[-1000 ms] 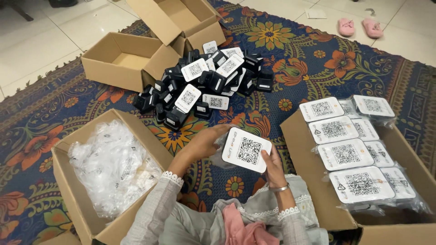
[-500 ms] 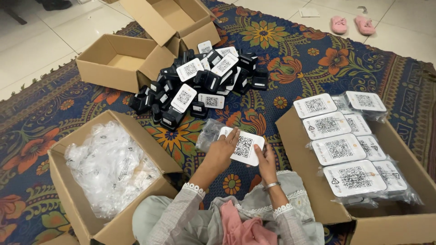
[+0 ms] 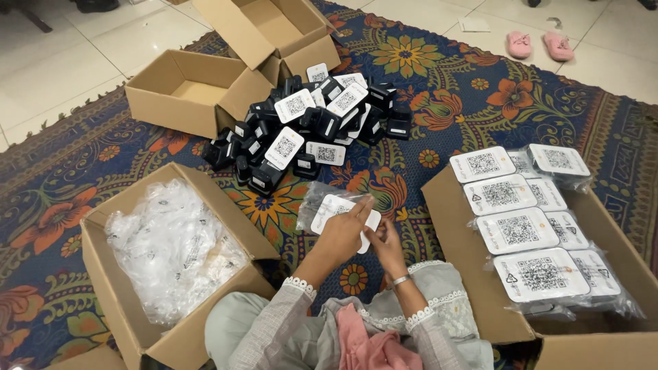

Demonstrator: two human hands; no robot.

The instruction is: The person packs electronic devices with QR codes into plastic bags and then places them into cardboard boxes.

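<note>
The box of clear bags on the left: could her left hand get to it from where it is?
Probably yes: the box stands open-topped beside the left hand, nothing between, though that hand now holds a white device.

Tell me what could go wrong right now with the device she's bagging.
1. Both hands, left hand and right hand, work the white-faced device into a clear bag above the carpet; a loose grip could drop it.
2. The box of bagged devices is stacked to its rim, so the top ones may slide off.
</note>
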